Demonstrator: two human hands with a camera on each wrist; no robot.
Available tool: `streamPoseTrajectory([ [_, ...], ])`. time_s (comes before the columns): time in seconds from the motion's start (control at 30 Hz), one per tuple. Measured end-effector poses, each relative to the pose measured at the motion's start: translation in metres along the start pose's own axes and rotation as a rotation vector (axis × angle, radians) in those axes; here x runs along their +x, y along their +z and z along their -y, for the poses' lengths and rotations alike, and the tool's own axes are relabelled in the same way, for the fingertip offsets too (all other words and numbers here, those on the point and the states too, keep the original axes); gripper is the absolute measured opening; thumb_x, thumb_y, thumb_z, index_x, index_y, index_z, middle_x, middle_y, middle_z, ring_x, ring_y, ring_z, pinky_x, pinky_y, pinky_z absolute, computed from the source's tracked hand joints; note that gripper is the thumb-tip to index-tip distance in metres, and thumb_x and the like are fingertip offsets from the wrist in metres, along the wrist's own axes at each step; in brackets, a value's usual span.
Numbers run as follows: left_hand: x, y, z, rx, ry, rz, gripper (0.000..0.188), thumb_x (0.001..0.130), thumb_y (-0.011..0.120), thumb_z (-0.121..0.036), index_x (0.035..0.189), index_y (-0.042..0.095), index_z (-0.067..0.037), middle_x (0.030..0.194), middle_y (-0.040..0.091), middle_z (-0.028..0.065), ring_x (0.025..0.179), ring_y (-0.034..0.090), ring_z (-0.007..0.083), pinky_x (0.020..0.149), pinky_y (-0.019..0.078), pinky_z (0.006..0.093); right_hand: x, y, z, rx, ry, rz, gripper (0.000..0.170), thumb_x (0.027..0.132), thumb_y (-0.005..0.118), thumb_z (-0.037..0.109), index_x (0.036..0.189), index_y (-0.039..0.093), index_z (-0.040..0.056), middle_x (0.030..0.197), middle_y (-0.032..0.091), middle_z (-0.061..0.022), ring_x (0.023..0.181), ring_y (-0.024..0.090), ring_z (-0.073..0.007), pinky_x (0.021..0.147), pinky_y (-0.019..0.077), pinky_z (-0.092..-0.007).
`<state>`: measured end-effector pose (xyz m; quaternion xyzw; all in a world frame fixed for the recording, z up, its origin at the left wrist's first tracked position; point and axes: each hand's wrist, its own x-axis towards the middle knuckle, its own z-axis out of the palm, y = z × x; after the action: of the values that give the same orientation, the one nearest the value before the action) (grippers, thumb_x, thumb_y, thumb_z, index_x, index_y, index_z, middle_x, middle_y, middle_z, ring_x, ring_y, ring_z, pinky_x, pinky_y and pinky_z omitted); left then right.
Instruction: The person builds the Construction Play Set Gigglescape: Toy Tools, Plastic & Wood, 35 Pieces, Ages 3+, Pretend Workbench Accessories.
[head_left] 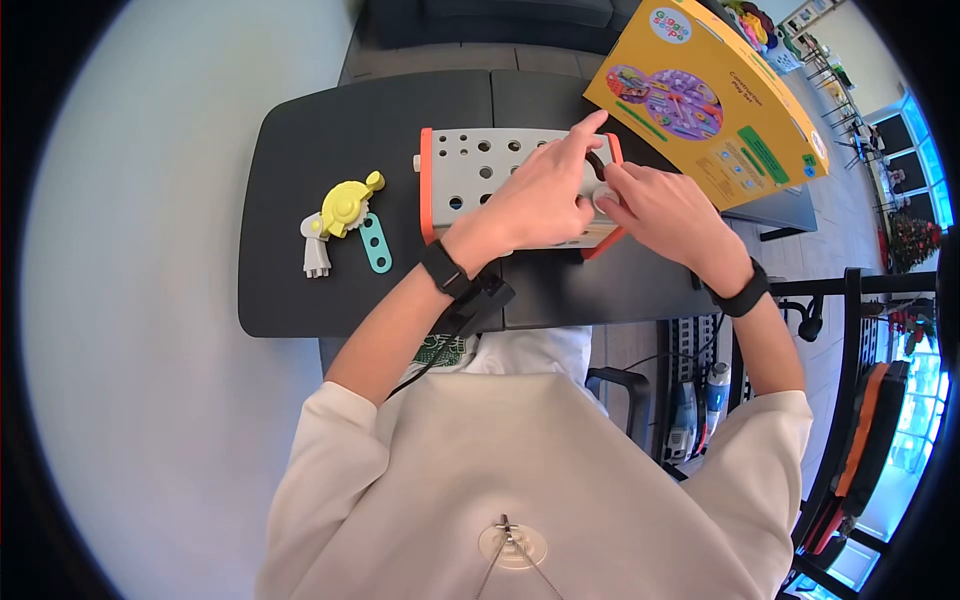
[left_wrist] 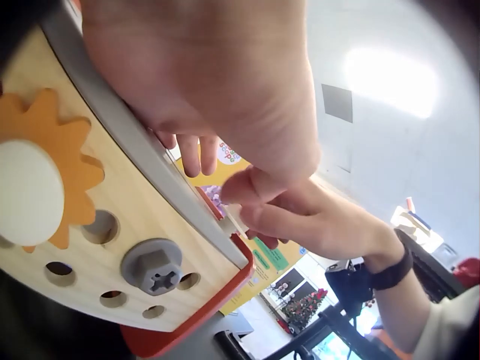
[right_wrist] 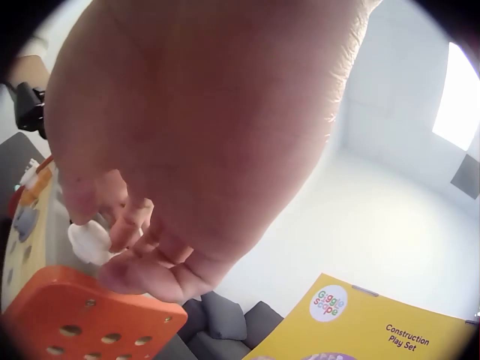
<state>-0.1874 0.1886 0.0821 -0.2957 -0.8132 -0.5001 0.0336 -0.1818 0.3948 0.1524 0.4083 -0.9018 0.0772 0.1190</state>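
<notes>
A toy workbench box (head_left: 470,185) with a grey perforated top, pale wooden sides and orange end panels lies on the black table. My left hand (head_left: 530,195) lies over its top, index finger stretched out and thumb beside a white knob-like piece (right_wrist: 90,241). At the box's right end, my right hand (head_left: 665,205) pinches that white piece between curled fingers; its lower part is hidden. The box's wooden side carries an orange gear (left_wrist: 82,172) with a white centre and a grey bolt head (left_wrist: 152,266).
Left of the box lie a yellow toy piece (head_left: 345,207), a grey piece (head_left: 315,248) and a teal strip with holes (head_left: 376,243). A large yellow carton (head_left: 710,100) stands at the table's back right. A black rack (head_left: 853,370) stands to the right.
</notes>
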Motion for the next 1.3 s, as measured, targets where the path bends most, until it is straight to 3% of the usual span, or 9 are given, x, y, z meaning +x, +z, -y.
streamPoseTrajectory([
  [0.07, -0.002, 0.001, -0.007, 0.092, 0.02, -0.002, 0.099, 0.088, 0.076, -0.01, 0.169, 0.018, -0.006, 0.153, 0.055, 0.0238, 0.143, 0.053, 0.0409, 0.119, 0.0442, 0.0482, 0.009, -0.003, 0.002, -0.336, 0.211, 0.625, 0.029, 0.105, 0.064, 0.032, 0.103, 0.064, 0.0031, 0.092, 0.072, -0.0152, 0.077, 0.072, -0.0355, 0.063, 0.0557, -0.0445],
  [0.17, -0.003, 0.001, -0.011, 0.178, 0.018, -0.009, 0.097, 0.088, 0.074, -0.007, 0.168, 0.019, -0.005, 0.153, 0.055, 0.0243, 0.142, 0.053, 0.0425, 0.119, 0.044, 0.0481, 0.013, -0.01, 0.006, -0.328, 0.334, 0.733, 0.026, 0.104, 0.064, 0.029, 0.112, 0.061, 0.0043, 0.093, 0.072, -0.0147, 0.078, 0.072, -0.0354, 0.065, 0.0562, -0.0452],
  [0.27, -0.003, 0.002, -0.007, 0.159, 0.01, -0.004, 0.097, 0.087, 0.074, -0.007, 0.168, 0.02, -0.006, 0.153, 0.055, 0.0242, 0.142, 0.053, 0.0425, 0.119, 0.0436, 0.0484, -0.008, -0.004, 0.0, -0.029, 0.036, -0.003, 0.031, 0.106, 0.062, 0.034, 0.095, 0.067, 0.0054, 0.066, 0.066, -0.0118, 0.061, 0.068, -0.035, 0.057, 0.0535, -0.0443],
  [0.4, -0.002, -0.002, -0.001, 0.057, 0.019, 0.001, 0.099, 0.086, 0.077, -0.01, 0.168, 0.02, -0.007, 0.154, 0.055, 0.0234, 0.143, 0.053, 0.0413, 0.12, 0.0427, 0.0489, -0.004, 0.006, -0.007, 0.038, -0.01, 0.035, 0.034, 0.107, 0.061, 0.037, 0.097, 0.069, 0.0056, 0.062, 0.064, -0.0117, 0.058, 0.067, -0.0352, 0.056, 0.053, -0.0439],
  [0.57, -0.003, 0.0, -0.012, 0.156, -0.011, 0.03, 0.097, 0.086, 0.07, -0.003, 0.168, 0.019, -0.007, 0.155, 0.054, 0.0223, 0.145, 0.051, 0.0424, 0.122, 0.0411, 0.0488, 0.013, -0.006, 0.004, -0.268, 0.31, 0.682, 0.034, 0.105, 0.063, 0.035, 0.117, 0.06, 0.0031, 0.09, 0.072, -0.0151, 0.075, 0.072, -0.0363, 0.063, 0.0561, -0.0463],
  [0.77, -0.004, -0.001, -0.007, 0.111, 0.001, 0.01, 0.094, 0.086, 0.063, 0.003, 0.168, 0.019, -0.007, 0.156, 0.054, 0.0205, 0.145, 0.051, 0.042, 0.121, 0.0417, 0.0482, -0.009, 0.0, -0.009, 0.04, -0.032, 0.153, 0.036, 0.106, 0.062, 0.037, 0.113, 0.061, 0.0021, 0.088, 0.072, -0.0148, 0.071, 0.071, -0.0362, 0.063, 0.0557, -0.0458],
  [0.97, -0.003, -0.002, -0.008, 0.055, -0.039, 0.017, 0.094, 0.084, 0.059, 0.006, 0.168, 0.019, -0.008, 0.157, 0.054, 0.0211, 0.143, 0.052, 0.0437, 0.118, 0.0441, 0.0486, 0.012, -0.001, 0.004, -0.284, 0.249, 0.624, 0.025, 0.103, 0.066, 0.027, 0.105, 0.059, 0.0035, 0.085, 0.069, -0.0141, 0.077, 0.072, -0.033, 0.068, 0.0572, -0.0463],
  [1.17, -0.003, -0.004, -0.01, 0.031, -0.041, 0.018, 0.096, 0.082, 0.058, 0.007, 0.168, 0.017, -0.008, 0.156, 0.055, 0.0215, 0.142, 0.052, 0.0446, 0.117, 0.0448, 0.0483, -0.004, -0.005, -0.004, -0.115, -0.092, 0.072, 0.019, 0.101, 0.067, 0.024, 0.097, 0.065, 0.0054, 0.082, 0.067, -0.0111, 0.077, 0.072, -0.0304, 0.068, 0.0576, -0.0438],
  [1.3, -0.003, -0.003, -0.009, 0.052, -0.033, 0.027, 0.095, 0.083, 0.059, 0.005, 0.167, 0.018, -0.007, 0.156, 0.055, 0.0209, 0.142, 0.052, 0.0446, 0.117, 0.0441, 0.049, -0.004, 0.007, -0.009, -0.117, -0.058, 0.156, 0.019, 0.099, 0.067, 0.023, 0.096, 0.066, 0.0042, 0.082, 0.066, -0.0106, 0.078, 0.072, -0.0298, 0.069, 0.0578, -0.0433],
])
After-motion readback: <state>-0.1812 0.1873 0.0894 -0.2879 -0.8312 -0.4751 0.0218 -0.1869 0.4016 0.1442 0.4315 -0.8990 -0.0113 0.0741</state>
